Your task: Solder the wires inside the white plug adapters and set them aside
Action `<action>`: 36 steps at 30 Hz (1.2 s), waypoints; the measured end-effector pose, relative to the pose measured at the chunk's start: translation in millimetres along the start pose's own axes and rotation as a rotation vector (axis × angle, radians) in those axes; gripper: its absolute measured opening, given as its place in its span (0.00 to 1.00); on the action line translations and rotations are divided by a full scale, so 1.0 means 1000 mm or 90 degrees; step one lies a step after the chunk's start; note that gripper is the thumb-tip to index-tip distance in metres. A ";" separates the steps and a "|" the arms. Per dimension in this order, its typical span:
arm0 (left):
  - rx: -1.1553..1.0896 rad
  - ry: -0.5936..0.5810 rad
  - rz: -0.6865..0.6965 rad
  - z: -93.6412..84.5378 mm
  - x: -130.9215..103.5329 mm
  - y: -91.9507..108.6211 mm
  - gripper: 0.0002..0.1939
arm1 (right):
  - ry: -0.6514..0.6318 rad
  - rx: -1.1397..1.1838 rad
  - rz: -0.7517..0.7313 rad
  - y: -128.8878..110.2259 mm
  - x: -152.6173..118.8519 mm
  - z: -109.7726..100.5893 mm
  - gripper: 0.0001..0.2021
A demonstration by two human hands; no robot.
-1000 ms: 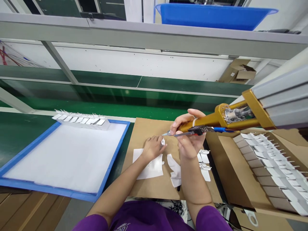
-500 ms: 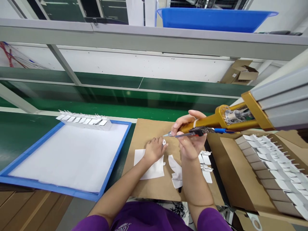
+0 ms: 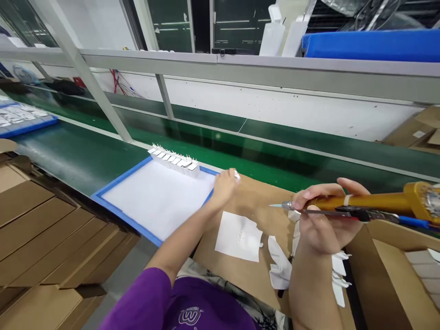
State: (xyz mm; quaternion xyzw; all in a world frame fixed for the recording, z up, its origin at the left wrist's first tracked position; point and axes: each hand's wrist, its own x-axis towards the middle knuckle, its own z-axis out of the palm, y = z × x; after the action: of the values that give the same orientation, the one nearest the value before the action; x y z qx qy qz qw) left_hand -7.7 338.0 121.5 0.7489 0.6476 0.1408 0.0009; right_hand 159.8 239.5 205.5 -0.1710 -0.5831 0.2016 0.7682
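My left hand (image 3: 224, 188) pinches a small white part (image 3: 237, 175) above the far right corner of a blue-rimmed tray (image 3: 123, 211). Inside the tray lies a white sheet, and a row of white pieces with thin upright pins (image 3: 174, 161) lines its far edge. My right hand (image 3: 321, 224) grips a gold-coloured dispensing gun (image 3: 326, 202), whose pale, tapered needle tip points left over the brown board. Along the gun's underside runs a thin metal strip with a black lever (image 3: 364, 213). Below the hands, a white square of paper (image 3: 239, 236) rests on the board.
A crumpled white cloth or paper (image 3: 280, 266) lies beside my right forearm, near several white parts (image 3: 338, 270). An open carton (image 3: 388, 275) stands at right. Flattened cartons (image 3: 51, 229) are stacked at left. A grey shelf beam (image 3: 240, 68) crosses above the green bench.
My left hand has moved left from near the needle tip to the tray's corner, carrying the white part. My view has swung left. My right hand still holds the gun.
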 end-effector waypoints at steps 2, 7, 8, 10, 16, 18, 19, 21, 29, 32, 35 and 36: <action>0.032 0.033 -0.058 -0.007 0.012 -0.034 0.22 | 0.004 0.000 0.003 0.000 -0.001 0.000 0.23; 0.080 0.066 -0.111 0.006 0.018 -0.090 0.31 | 0.007 0.003 0.007 0.002 -0.002 -0.001 0.22; 0.085 0.074 -0.112 0.011 0.017 -0.096 0.32 | 0.006 0.003 0.005 0.002 -0.002 -0.001 0.22; 0.093 0.103 -0.115 0.022 0.014 -0.103 0.34 | 0.008 -0.001 0.006 0.003 -0.003 -0.002 0.22; 0.068 0.175 -0.091 0.035 0.012 -0.122 0.40 | 0.002 -0.014 0.024 0.003 -0.004 -0.004 0.22; 0.056 0.165 -0.076 0.034 0.015 -0.127 0.42 | 0.001 -0.012 0.025 0.004 -0.005 -0.005 0.22; 0.049 0.159 -0.072 0.034 0.017 -0.128 0.42 | -0.001 -0.010 0.024 0.005 -0.005 -0.006 0.22; 0.037 0.154 -0.071 0.033 0.021 -0.130 0.41 | -0.008 -0.007 0.016 0.006 -0.005 -0.007 0.22; -0.018 0.197 -0.118 0.039 0.027 -0.115 0.39 | -0.029 -0.037 0.021 0.004 -0.006 -0.006 0.22; -0.027 0.186 -0.084 0.037 0.025 -0.113 0.41 | -0.044 -0.027 0.035 0.001 -0.007 -0.006 0.21; -0.003 0.134 -0.048 0.029 0.028 -0.120 0.45 | -0.038 -0.030 0.045 0.001 -0.007 -0.005 0.21; 0.015 0.107 -0.041 0.024 0.031 -0.124 0.46 | -0.034 -0.027 0.045 0.001 -0.007 -0.005 0.21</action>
State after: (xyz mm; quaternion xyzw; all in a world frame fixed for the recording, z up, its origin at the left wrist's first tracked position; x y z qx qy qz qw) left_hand -119.3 392.1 81.8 0.7133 0.6706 0.1955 -0.0578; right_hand 162.6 236.3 197.7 -0.2023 -0.6013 0.2204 0.7409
